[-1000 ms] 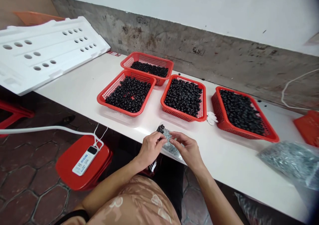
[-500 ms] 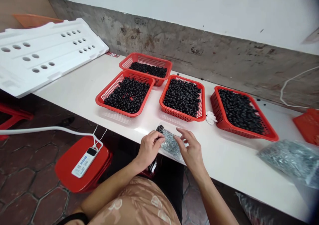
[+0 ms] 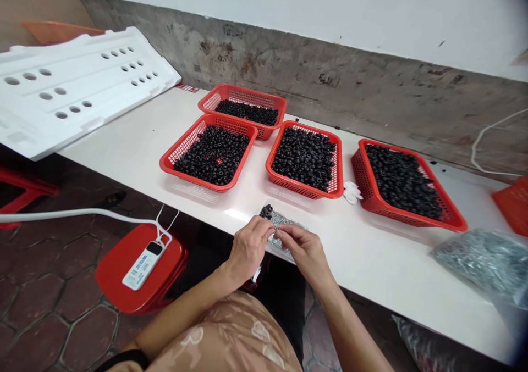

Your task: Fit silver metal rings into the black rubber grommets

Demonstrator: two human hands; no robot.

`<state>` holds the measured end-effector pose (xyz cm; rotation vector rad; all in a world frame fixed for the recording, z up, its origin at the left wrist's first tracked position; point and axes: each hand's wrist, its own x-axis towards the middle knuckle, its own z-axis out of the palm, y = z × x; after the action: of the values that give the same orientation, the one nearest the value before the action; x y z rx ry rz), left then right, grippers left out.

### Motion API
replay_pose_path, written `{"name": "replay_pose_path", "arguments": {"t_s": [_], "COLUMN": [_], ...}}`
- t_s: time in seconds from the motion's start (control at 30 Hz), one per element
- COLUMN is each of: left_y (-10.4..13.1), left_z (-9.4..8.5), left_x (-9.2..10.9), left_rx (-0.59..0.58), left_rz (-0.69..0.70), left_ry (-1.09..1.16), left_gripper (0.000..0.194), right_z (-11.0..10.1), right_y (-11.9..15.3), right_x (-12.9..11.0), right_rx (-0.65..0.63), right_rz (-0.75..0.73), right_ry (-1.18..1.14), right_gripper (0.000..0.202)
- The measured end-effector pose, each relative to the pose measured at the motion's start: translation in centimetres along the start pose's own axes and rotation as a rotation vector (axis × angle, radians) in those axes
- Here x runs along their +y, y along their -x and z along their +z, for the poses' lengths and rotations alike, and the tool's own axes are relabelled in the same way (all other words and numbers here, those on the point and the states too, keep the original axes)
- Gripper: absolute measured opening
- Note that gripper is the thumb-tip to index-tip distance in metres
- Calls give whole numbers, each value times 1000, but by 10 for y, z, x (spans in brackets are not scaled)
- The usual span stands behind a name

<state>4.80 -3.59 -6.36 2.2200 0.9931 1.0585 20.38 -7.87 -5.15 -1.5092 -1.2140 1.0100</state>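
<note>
My left hand and my right hand meet fingertip to fingertip at the front edge of the table. Both are closed in a pinch, and whatever sits between the fingers is too small or hidden to name. Under them lies a shallow clear tray of small silvery metal pieces, partly covered by my hands. A few black ring-like parts rest at the tray's far left corner.
Red baskets of black parts stand beyond my hands: a left one, a rear one, a middle one and a right one. A bag of metal pieces lies right. A white foam panel leans left; a power strip rests on a red stool.
My right hand has moved left and its spread fingers have closed into a pinch. It now meets my left hand over the tray. The baskets have stayed in place.
</note>
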Motion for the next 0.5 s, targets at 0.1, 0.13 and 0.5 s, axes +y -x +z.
{"name": "replay_pose_path", "arguments": {"t_s": [0.1, 0.13, 0.5], "left_y": [2, 3, -5], "left_z": [2, 2, -6], "left_x": [0, 0, 10], "left_rx": [-13, -19, -215], "left_rz": [96, 110, -392], "left_ry": [-94, -105, 630], "left_gripper": [21, 22, 25], "right_z": [-2, -3, -3], "right_y": [-1, -2, 7], "right_x": [0, 0, -4], "right_rx": [-60, -56, 119], "right_rz": [49, 58, -231], "right_ry": [-81, -93, 100], "right_gripper": [32, 33, 13]}}
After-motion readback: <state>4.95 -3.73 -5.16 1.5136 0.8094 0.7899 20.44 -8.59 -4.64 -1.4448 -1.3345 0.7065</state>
